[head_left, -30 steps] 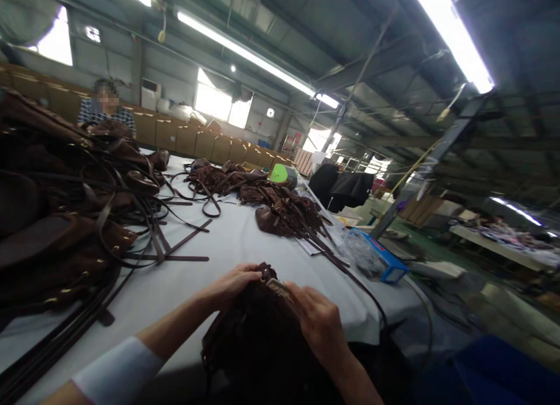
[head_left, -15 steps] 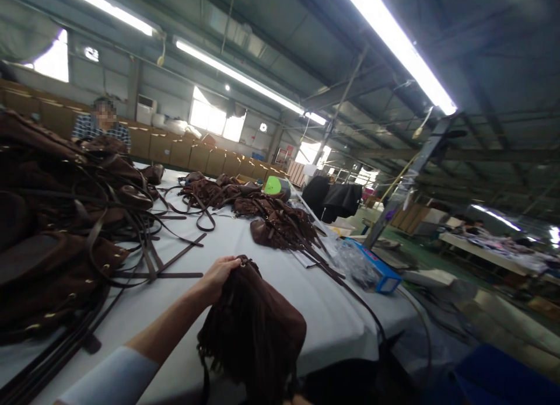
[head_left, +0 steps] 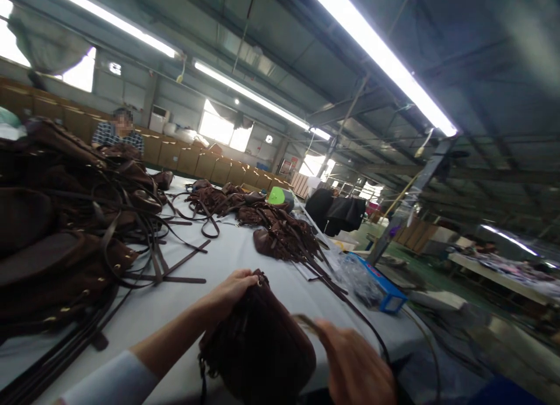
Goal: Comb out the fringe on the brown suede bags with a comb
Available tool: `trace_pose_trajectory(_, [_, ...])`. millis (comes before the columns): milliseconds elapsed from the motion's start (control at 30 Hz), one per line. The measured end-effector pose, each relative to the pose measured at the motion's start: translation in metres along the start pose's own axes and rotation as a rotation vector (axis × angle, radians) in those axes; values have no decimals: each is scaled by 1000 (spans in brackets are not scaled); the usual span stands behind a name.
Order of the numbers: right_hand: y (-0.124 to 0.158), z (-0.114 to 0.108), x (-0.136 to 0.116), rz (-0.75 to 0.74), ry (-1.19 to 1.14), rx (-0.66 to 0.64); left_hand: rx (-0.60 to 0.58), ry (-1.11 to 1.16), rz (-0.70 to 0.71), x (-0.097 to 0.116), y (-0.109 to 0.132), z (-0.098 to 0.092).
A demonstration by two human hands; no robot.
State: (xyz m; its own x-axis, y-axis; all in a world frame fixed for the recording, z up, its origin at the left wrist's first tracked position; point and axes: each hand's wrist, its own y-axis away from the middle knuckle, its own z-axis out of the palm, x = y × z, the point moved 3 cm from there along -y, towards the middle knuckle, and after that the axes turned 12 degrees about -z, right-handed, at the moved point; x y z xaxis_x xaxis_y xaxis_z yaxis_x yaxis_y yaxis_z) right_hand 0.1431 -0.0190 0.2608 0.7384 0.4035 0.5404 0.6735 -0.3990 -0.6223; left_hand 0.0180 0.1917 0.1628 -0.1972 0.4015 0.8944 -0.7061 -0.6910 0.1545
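Observation:
A dark brown fringed suede bag [head_left: 258,346] rests at the near edge of the white table [head_left: 245,259]. My left hand [head_left: 231,291] grips its top corner. My right hand [head_left: 354,367], blurred, is raised just right of the bag and pinches a thin flat strip [head_left: 305,321] that points toward the bag's top. What the strip is I cannot make out.
A big heap of brown bags and straps [head_left: 56,230] fills the left of the table. More fringed bags [head_left: 280,233] lie farther along. A blue box [head_left: 385,291] and clear plastic sit at the right edge. A person in a checked shirt [head_left: 118,133] is at the far end.
My right hand, out of view half a second ago, has come back up beside the bag holding a thin strip. My left hand has kept its grip on the bag's top.

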Motion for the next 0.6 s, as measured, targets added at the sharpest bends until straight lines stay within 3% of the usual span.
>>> trace_pose_trajectory(133, [-22, 47, 3, -45, 6, -198, -82, -21, -6, -3, 11, 24])
trace_pose_trajectory(233, [-16, 68, -3, -89, 62, -274, -63, -3, -28, -6, 11, 23])
trace_pose_trajectory(400, [15, 83, -21, -128, 107, -291, 13, 76, -28, -10, 5, 6])
trace_pose_trajectory(600, [40, 87, -43, -115, -22, -260, 80, 163, -47, -18, -4, 0])
